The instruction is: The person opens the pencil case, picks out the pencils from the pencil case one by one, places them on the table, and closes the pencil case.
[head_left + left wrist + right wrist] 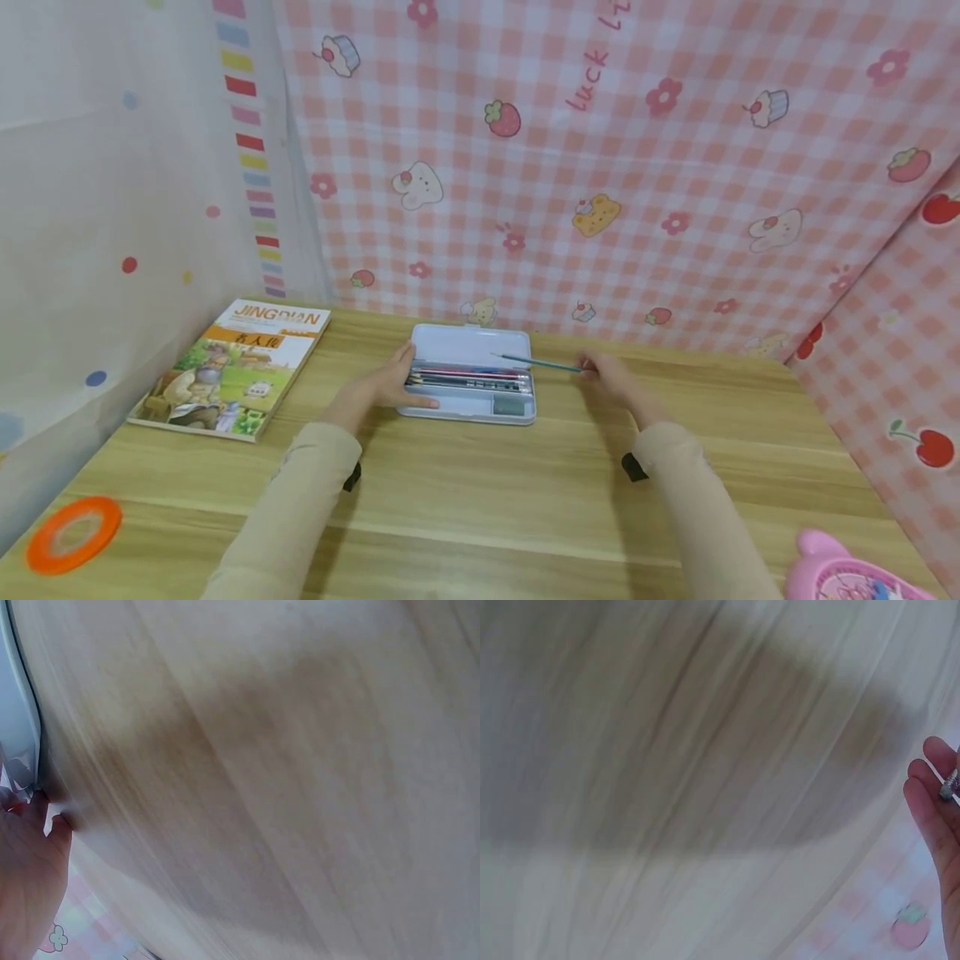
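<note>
A white pencil case [453,410] lies with its lid raised toward the back of the table. Several pencils [468,379] lie side by side in it, and a dark grey-green block [508,406] fills its front right corner. My left hand [384,385] rests on the case's left end, the thumb stretched along the front part and the other fingers at the lid side. To the right of the case, my right hand [611,382] pinches a blue-green pencil [553,365] near its end. Its tip points left, over the lid. In the right wrist view the pencil's metal-looking end [948,789] shows between the fingers.
A picture-covered book [232,367] lies at the left back. An orange ring [73,535] is at the left front, and a pink clock-like object [847,571] at the right front corner. Patterned cloth [510,192] hangs behind the wooden table [480,500].
</note>
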Motion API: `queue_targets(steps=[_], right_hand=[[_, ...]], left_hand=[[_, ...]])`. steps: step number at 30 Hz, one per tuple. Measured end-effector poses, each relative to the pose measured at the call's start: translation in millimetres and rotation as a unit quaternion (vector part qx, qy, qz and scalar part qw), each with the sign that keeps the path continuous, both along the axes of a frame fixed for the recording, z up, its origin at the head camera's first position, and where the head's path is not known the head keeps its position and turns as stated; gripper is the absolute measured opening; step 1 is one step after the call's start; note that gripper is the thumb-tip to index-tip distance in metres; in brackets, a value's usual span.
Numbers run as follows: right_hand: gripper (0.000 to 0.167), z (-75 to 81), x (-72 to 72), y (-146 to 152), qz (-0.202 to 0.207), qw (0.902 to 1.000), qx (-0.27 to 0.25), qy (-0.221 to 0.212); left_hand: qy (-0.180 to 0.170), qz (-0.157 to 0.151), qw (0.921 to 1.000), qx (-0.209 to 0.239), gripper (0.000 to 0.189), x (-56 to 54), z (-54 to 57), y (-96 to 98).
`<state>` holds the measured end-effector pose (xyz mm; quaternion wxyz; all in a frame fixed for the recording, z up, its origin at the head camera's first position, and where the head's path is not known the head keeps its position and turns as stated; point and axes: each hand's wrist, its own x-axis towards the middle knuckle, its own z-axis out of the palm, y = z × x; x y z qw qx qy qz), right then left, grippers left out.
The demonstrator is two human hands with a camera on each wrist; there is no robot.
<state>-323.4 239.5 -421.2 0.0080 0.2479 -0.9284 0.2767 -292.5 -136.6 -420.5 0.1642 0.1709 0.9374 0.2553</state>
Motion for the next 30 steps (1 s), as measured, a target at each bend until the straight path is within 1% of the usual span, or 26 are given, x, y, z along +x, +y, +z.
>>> queue_targets(steps=[2, 4, 6, 8, 9, 11, 15, 17, 19, 22, 24, 27, 30], right_hand=[[0.008, 10.0, 13.1, 10, -0.019, 0.9994, 0.027, 0.012], [0.008, 16.9, 22.0, 19, -0.031, 0.9981, 0.049, 0.020], [0.008, 19.1, 24.3, 28, -0.036, 0.9951, 0.079, 0.047], [0.008, 22.0, 27.4, 35, -0.045, 0.9937, 0.091, 0.048], [0.008, 22.7, 28.5, 38, -0.051, 0.9938, 0.091, 0.039], [0.009, 22.9, 29.1, 44, -0.063, 0.9924, 0.102, 0.026], [0.009, 22.1, 29.0, 49, -0.076, 0.9892, 0.124, -0.017], [0.010, 21.9, 28.3, 49, -0.079, 0.9871, 0.137, -0.023], [0.011, 21.0, 27.6, 50, -0.083, 0.9862, 0.139, -0.034], [0.010, 19.3, 26.0, 51, -0.084, 0.9851, 0.144, -0.042], [0.008, 17.8, 24.4, 52, -0.082, 0.9834, 0.157, -0.038], [0.007, 17.6, 23.0, 53, -0.078, 0.9814, 0.173, -0.027], [0.010, 18.4, 22.6, 53, -0.082, 0.9769, 0.196, -0.019]], left_hand=[[-0.003, 0.000, 1.0000, 0.004, 0.115, 1.0, -0.2, 0.1], [-0.005, -0.001, 1.0000, 0.006, 0.114, 1.9, 0.0, 0.6], [-0.005, -0.001, 1.0000, 0.005, 0.114, 1.8, 1.5, 0.1], [-0.005, -0.002, 1.0000, 0.003, 0.114, 1.8, 2.2, -0.1], [-0.006, -0.003, 1.0000, 0.003, 0.114, 1.8, 2.4, -0.1], [-0.005, -0.003, 1.0000, 0.001, 0.115, 1.6, 2.3, -0.1], [-0.004, -0.005, 1.0000, -0.004, 0.115, 1.2, 1.0, -0.8], [-0.005, -0.005, 1.0000, -0.005, 0.117, 0.2, 1.2, -0.5], [-0.006, -0.007, 1.0000, 0.003, 0.119, 0.3, 1.5, -0.5], [-0.003, -0.013, 0.9996, 0.025, 0.126, 0.7, -0.6, -1.4], [-0.003, -0.016, 0.9993, 0.035, 0.129, 0.6, -2.5, -1.8], [-0.005, -0.012, 0.9993, 0.036, 0.127, -1.0, -5.5, -1.7], [-0.006, -0.007, 0.9997, 0.023, 0.121, -2.5, -4.1, -0.3]])
